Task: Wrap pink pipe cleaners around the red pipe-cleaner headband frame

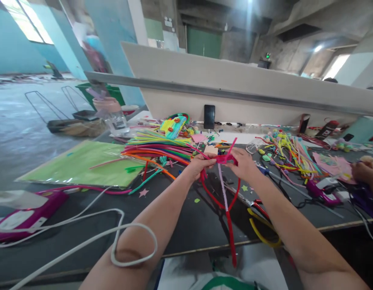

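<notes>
Both hands meet over the dark table, around a pink and red pipe-cleaner piece (225,158). My left hand (199,166) pinches its left end between thumb and fingers. At its right end, the fingers of my right hand (244,164) are closed on it. One pink tip sticks up between the hands. Red loops and a pale lilac stem (223,187) with a red lower end (231,237) hang down from it toward the table's front edge. Behind my left hand lies a pile of colored pipe cleaners (162,149).
A green sheet in plastic (80,163) lies left, near white cables (119,229) and a purple power strip (26,215). A phone (209,117) leans on the white divider (180,100). More pipe cleaners (295,155) lie right, near another person's hand (366,173).
</notes>
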### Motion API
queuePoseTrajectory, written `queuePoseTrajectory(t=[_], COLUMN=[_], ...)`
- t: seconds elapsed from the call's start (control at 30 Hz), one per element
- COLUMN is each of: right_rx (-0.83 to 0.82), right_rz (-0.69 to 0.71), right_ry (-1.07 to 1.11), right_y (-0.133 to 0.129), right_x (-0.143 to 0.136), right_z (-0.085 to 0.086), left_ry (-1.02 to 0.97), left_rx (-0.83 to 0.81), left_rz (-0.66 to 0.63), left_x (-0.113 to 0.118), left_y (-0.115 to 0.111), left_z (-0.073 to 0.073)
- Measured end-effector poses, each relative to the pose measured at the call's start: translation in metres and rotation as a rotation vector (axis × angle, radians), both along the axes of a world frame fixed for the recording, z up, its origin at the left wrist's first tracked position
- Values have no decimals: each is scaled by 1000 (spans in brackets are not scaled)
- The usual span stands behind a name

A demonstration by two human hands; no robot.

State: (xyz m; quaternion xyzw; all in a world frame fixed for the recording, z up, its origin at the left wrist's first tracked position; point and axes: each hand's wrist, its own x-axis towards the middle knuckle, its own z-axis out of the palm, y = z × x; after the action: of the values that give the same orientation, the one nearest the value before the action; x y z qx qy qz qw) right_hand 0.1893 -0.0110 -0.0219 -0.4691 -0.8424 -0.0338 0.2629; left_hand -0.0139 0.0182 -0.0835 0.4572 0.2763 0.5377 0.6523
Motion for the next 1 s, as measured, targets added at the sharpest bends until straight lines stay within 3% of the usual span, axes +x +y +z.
queuePoseTrajectory(t=[0.2, 0.37, 0.53, 0.77, 1.0], right_rx=[-7, 33, 72, 99, -74], right_rz=[20, 53, 81, 134, 168], right_ry=[52, -12, -90, 10, 220], right_y=[5, 11, 9, 5, 19], right_x=[-13, -6, -1, 7, 14], right_z=[-20, -33, -34, -34, -42], left_ry=[113, 183, 205, 233, 208], left_rx=[19, -5, -1, -39, 1], left_rz=[36, -11, -56, -40, -36], left_x=[4, 5, 9, 18, 20], left_y=[-5, -2, 0, -8, -10], left_z=[4, -5, -11, -4, -2])
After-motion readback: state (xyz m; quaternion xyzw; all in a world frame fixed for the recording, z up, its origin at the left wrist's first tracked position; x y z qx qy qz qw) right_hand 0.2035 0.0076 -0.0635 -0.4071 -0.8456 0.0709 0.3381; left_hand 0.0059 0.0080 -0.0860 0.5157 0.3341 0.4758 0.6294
